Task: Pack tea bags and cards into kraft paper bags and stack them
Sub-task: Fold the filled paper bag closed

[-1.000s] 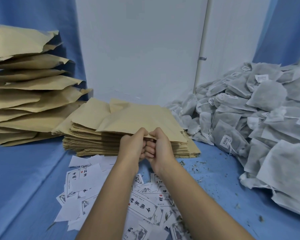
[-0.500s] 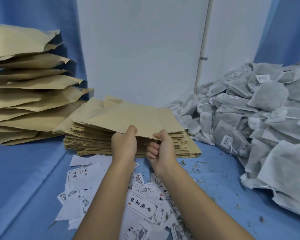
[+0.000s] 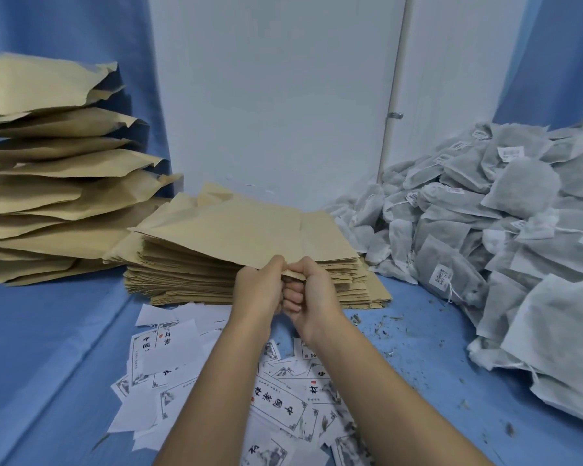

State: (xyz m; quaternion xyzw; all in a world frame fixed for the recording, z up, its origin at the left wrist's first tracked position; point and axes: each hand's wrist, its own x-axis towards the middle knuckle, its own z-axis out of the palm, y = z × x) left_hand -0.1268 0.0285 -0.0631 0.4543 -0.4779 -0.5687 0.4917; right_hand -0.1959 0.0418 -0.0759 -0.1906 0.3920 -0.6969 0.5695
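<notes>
One kraft paper bag [image 3: 249, 230], flat, tan and creased, sits atop the flat stack [image 3: 189, 274] of empty bags with its near edge lifted. Two hands meet there: the left hand [image 3: 258, 290] and right hand [image 3: 312, 290] each pinch that edge, fingers curled, knuckles touching. Left of the stack rise puffy filled bags [image 3: 48, 196] (roughly ten layers). To the right is a heap of grey mesh tea bags [image 3: 502, 230], too many to count. In front lie scattered white printed cards [image 3: 182, 358].

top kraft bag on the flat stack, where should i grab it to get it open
Take the top kraft bag at its near edge, coming from the front. That edge is raised clear of the flat stack, while the far end lies on it. The left hand and right hand pinch it there now, probably to part its layers.
</notes>
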